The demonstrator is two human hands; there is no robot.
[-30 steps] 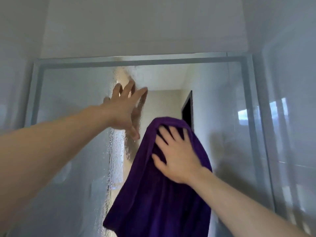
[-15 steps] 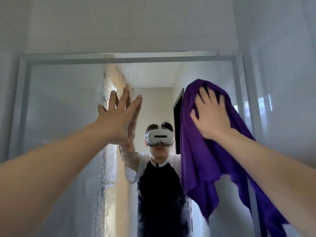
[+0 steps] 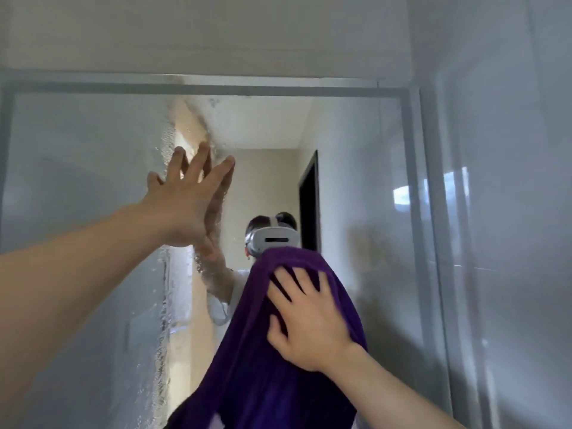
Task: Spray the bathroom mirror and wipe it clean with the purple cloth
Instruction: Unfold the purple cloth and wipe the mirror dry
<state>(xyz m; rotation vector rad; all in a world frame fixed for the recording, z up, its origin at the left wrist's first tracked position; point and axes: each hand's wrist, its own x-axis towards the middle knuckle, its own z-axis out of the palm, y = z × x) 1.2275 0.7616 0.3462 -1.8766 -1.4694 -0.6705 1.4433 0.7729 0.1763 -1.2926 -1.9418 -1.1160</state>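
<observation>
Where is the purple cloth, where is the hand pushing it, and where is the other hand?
purple cloth (image 3: pixel 247 351): head view, on the folds left of the pressing hand.
right hand (image 3: pixel 309 329): head view, on the back of the hand.
left hand (image 3: pixel 185 209): head view, on the back of the hand.

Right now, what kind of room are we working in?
Most likely a bathroom: a large framed wall mirror with spray droplets on the glass, glossy pale walls, and a purple cloth pressed to the glass by the right hand.
</observation>
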